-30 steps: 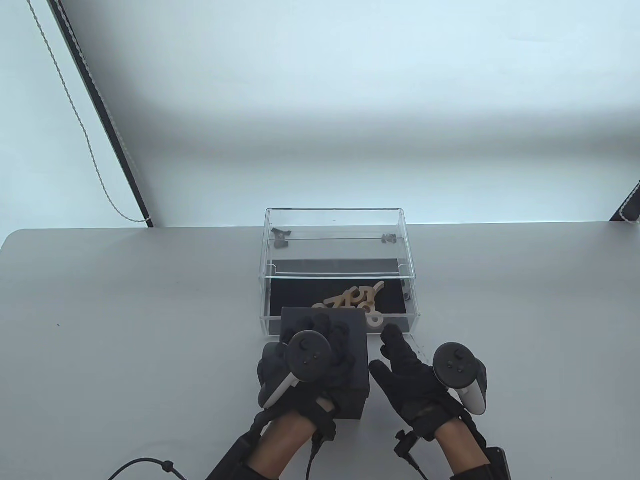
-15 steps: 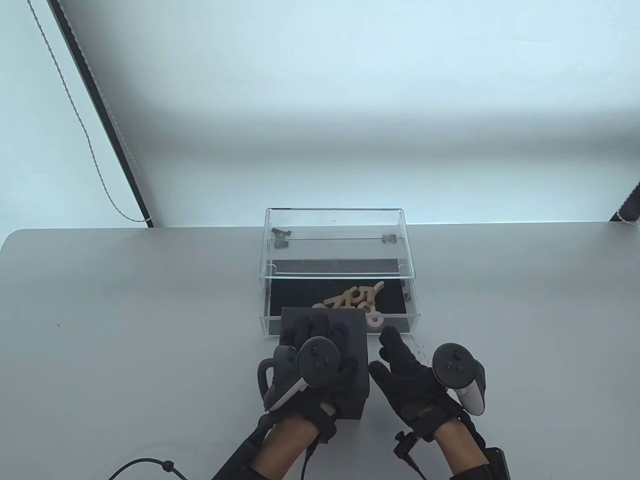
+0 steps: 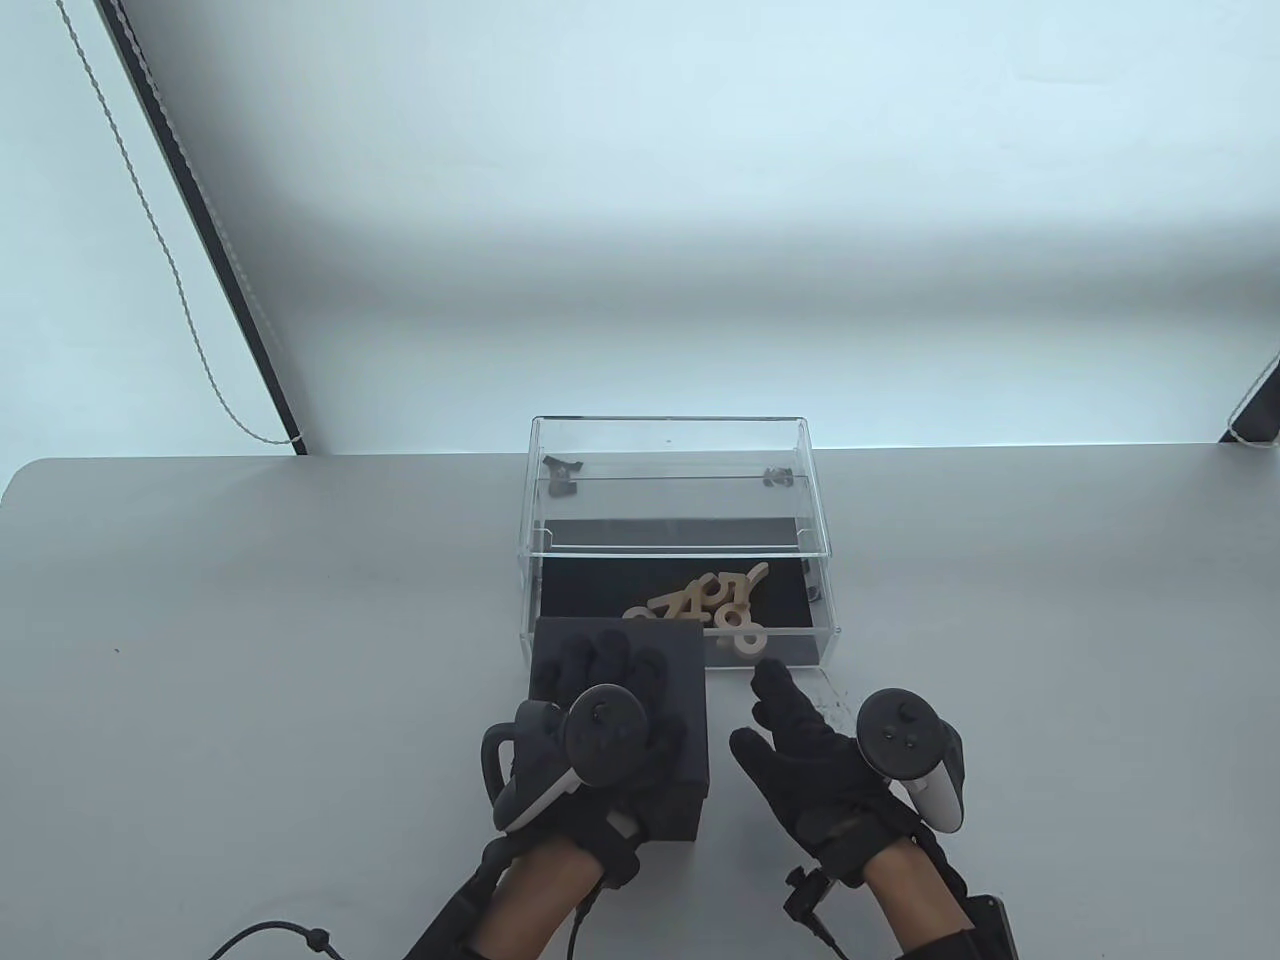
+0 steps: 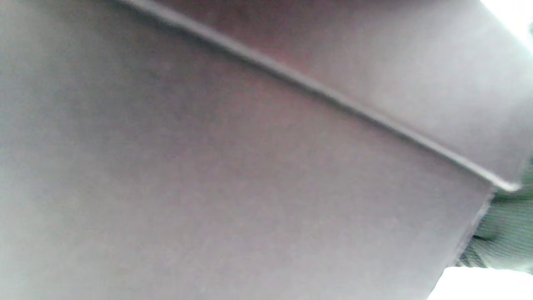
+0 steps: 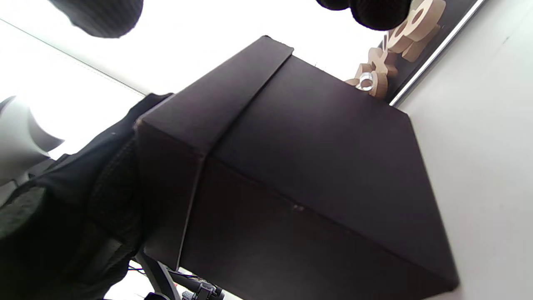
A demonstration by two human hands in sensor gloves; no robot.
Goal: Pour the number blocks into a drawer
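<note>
Black box (image 3: 620,740) gripped from above by left hand (image 3: 590,730).
Right hand (image 3: 810,750) open, fingers loose, holding nothing, beside drawer (image 3: 680,610) of number blocks (image 3: 710,605).

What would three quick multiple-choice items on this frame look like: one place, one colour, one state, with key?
1. Where do the number blocks lie?
A. on the bare table
B. in the clear drawer
C. in the right hand

2. What colour is the box?
A. black
B. red
C. white

3. What is the right hand doing?
A. gripping the drawer
B. pinching a block
C. open, holding nothing

Key: 1 B, blocks sit on the drawer's dark floor; 2 A, the box shows black under the left hand; 3 C, its fingers are spread beside the box.
</note>
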